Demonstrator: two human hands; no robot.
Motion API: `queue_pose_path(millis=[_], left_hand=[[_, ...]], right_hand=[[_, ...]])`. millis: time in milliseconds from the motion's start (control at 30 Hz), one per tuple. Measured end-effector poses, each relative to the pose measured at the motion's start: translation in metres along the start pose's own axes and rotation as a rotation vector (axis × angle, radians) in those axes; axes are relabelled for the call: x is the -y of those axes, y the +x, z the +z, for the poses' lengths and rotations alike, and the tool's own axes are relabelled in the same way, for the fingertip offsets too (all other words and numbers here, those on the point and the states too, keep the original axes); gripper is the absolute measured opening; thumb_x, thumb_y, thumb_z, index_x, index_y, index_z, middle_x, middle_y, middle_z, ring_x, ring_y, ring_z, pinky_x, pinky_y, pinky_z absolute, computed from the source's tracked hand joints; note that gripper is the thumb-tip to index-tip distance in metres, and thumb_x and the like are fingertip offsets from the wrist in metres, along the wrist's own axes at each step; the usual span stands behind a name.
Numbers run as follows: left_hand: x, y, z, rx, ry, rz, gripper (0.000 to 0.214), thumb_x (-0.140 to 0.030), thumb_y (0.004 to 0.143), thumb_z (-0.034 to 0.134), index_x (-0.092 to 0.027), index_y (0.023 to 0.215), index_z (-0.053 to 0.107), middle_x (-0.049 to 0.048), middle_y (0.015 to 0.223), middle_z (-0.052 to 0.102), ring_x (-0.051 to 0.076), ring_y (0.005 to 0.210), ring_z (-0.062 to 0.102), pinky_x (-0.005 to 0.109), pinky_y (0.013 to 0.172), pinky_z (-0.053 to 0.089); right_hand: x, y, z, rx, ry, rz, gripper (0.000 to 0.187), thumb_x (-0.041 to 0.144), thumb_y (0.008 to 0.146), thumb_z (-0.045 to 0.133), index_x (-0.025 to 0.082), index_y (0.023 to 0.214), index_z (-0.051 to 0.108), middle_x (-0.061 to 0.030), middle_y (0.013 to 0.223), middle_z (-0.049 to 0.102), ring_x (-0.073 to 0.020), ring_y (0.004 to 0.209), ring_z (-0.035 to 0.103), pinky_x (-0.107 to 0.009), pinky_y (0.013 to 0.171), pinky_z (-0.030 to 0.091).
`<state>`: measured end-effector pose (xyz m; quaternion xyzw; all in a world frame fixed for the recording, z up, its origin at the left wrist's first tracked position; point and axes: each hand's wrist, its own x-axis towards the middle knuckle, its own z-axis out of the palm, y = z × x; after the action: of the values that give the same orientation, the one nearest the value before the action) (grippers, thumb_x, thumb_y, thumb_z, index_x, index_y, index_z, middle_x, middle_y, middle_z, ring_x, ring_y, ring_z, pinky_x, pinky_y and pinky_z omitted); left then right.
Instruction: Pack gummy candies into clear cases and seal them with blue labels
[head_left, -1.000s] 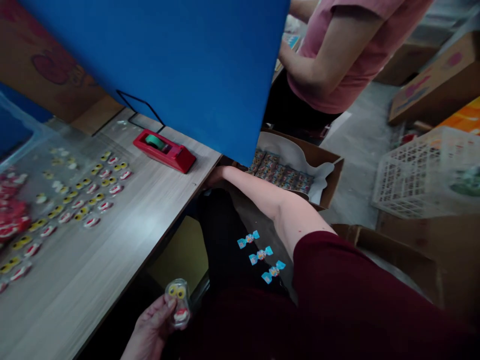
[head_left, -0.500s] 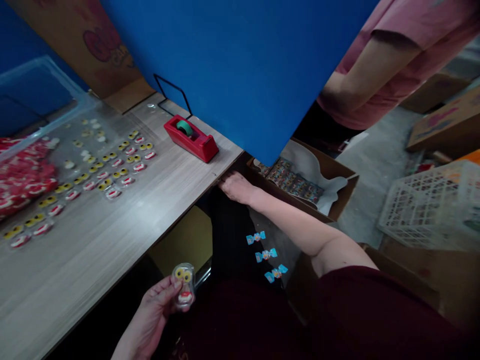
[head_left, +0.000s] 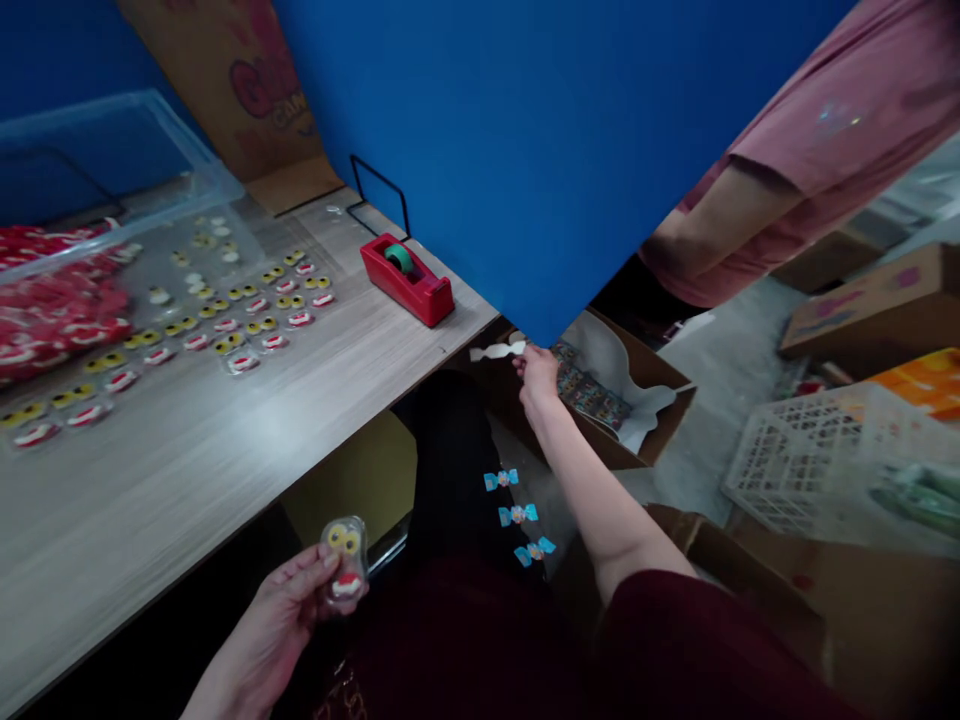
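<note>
My right fingers (head_left: 523,357) pinch together on the end of a narrow white bow-shaped strip (head_left: 495,351), closed on it just under the lower corner of the blue board (head_left: 525,150). The strip reaches out from the fingertips to my left, its long axis almost level across the view, its free end pointing toward the table's edge. My right hand (head_left: 538,380) is by far the nearer of my 2 hands to it; my left is well apart.

Just behind those fingers sits a brown cardboard box (head_left: 645,425) lined with white paper and holding printed packets (head_left: 589,397). Below my right forearm, 3 blue bow-shaped wrappers (head_left: 517,515) lie in a slanting row against dark cloth.

My left fingers (head_left: 319,566) curl around a clear blister (head_left: 345,548) showing 2 yellow eyes and red lips, and my left hand (head_left: 279,622) holds it below the table's edge.

Farther out, a wood-grain table (head_left: 150,470) carries rows of matching blisters (head_left: 255,325) and a red tape dispenser (head_left: 407,282). A co-worker's pink sleeve (head_left: 825,130) shows at the upper right, above a white plastic crate (head_left: 810,470).
</note>
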<state>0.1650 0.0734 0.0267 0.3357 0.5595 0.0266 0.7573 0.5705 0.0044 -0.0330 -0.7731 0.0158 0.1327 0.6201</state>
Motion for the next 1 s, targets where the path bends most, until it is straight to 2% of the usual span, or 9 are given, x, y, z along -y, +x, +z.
queue_pose_path(millis=[133,233,300,400,500,600,767,833,1000], left_hand=[[-0.014,-0.010,-0.006,0.063,-0.090,0.030,0.031,-0.029,0.057,0.094,-0.012,0.075,0.075,0.0084,0.072,0.072,0.023,0.070,0.071,0.027,0.058,0.058],[-0.027,-0.024,-0.007,0.133,-0.189,0.068,0.031,-0.026,0.060,0.092,-0.012,0.084,0.077,0.0123,0.090,0.077,0.028,0.081,0.074,0.030,0.064,0.061],[-0.033,-0.035,-0.008,0.178,-0.256,0.099,0.033,-0.024,0.063,0.090,-0.012,0.090,0.077,0.0145,0.101,0.077,0.030,0.088,0.074,0.033,0.069,0.061],[-0.039,-0.050,-0.015,0.261,-0.336,0.170,0.029,-0.023,0.069,0.085,-0.012,0.095,0.077,0.0158,0.110,0.075,0.032,0.095,0.073,0.036,0.075,0.061],[-0.043,-0.061,-0.029,0.276,-0.414,0.255,0.027,-0.022,0.071,0.083,-0.013,0.097,0.077,0.0162,0.116,0.073,0.034,0.100,0.071,0.040,0.079,0.060],[-0.047,-0.066,-0.048,0.246,-0.513,0.335,0.026,-0.024,0.070,0.084,-0.014,0.093,0.076,0.0158,0.122,0.071,0.037,0.110,0.067,0.044,0.088,0.057],[-0.049,-0.063,-0.074,0.279,-0.672,0.421,0.017,-0.026,0.069,0.084,-0.017,0.079,0.073,0.0130,0.118,0.072,0.036,0.123,0.059,0.049,0.104,0.047],[-0.047,-0.058,-0.080,0.284,-0.683,0.418,0.017,-0.025,0.069,0.083,-0.016,0.079,0.073,0.0134,0.115,0.072,0.035,0.120,0.060,0.048,0.103,0.047],[-0.038,-0.043,-0.086,0.263,-0.671,0.346,0.020,-0.020,0.073,0.078,-0.012,0.092,0.074,0.0138,0.103,0.074,0.032,0.110,0.064,0.043,0.095,0.049]], right_hand=[[0.011,-0.077,-0.015,0.256,0.156,-0.055,0.014,0.032,0.075,0.061,0.018,0.074,0.060,0.0025,0.065,0.059,-0.0101,0.058,0.055,-0.022,0.057,0.042],[0.037,-0.128,0.001,0.504,0.207,-0.212,0.012,0.031,0.080,0.064,0.019,0.076,0.062,0.0036,0.068,0.059,-0.0110,0.063,0.056,-0.024,0.065,0.045],[0.059,-0.154,0.021,0.585,0.151,-0.383,0.013,0.031,0.085,0.061,0.020,0.077,0.062,0.0035,0.067,0.058,-0.0124,0.065,0.055,-0.026,0.067,0.045],[0.088,-0.184,0.056,0.592,0.042,-0.769,0.016,0.032,0.092,0.056,0.022,0.079,0.060,0.0002,0.074,0.060,-0.0159,0.073,0.057,-0.030,0.072,0.045],[0.106,-0.206,0.090,0.579,-0.055,-1.158,0.018,0.031,0.097,0.048,0.022,0.086,0.060,-0.0060,0.086,0.063,-0.0210,0.086,0.059,-0.037,0.082,0.045],[0.110,-0.224,0.113,0.687,-0.188,-1.504,0.017,0.023,0.098,0.044,0.022,0.094,0.061,-0.0090,0.096,0.064,-0.0230,0.093,0.060,-0.041,0.087,0.043],[0.095,-0.246,0.119,0.950,-0.152,-2.182,0.015,0.016,0.095,0.050,0.021,0.100,0.063,-0.0070,0.104,0.067,-0.0197,0.099,0.060,-0.037,0.089,0.046],[0.087,-0.251,0.116,0.988,-0.124,-2.306,0.014,0.016,0.094,0.053,0.020,0.101,0.065,-0.0074,0.105,0.069,-0.0199,0.102,0.061,-0.037,0.090,0.047],[0.074,-0.252,0.112,1.114,-0.141,-2.384,0.016,0.017,0.094,0.052,0.020,0.103,0.065,-0.0065,0.102,0.069,-0.0187,0.100,0.061,-0.036,0.088,0.048]])
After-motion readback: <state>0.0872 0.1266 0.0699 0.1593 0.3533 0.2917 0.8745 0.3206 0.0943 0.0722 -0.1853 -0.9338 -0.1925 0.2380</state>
